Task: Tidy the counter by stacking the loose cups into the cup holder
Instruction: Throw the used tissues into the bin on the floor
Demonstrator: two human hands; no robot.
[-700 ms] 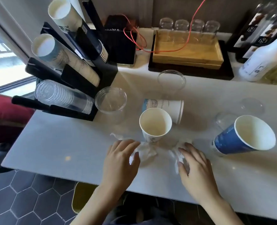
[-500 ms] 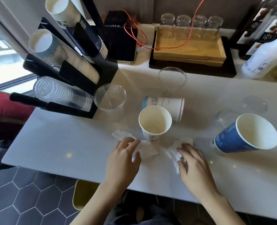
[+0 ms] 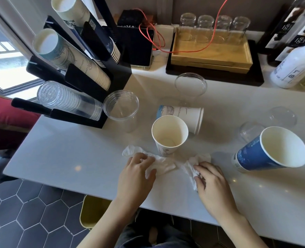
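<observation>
Your left hand and right hand lie low on the white worktop, each resting on crumpled white tissue; the left grip is loosely curled over one wad, the right grip pinches the other between thumb and fingers. Neither hand holds a cup.

Directly beyond the gap between your hands, and just past the tissue, a white paper cup stands upright, mouth up, its long axis vertical. Your left hand is slightly nearer to it. Touching behind it, a second printed paper cup lies on its side, axis running left to right, mouth to the right. To your right, near the right hand, a larger blue paper cup tilts with its mouth toward you.

Clear plastic cups, thin and glossy, sit farther out: one upright just beside the black cup holder, another farther back, and two small clear ones at right.

The holder stands at far left, its slanted channels already carrying stacked paper and clear cups, so any cup must travel leftward and away from you
</observation>
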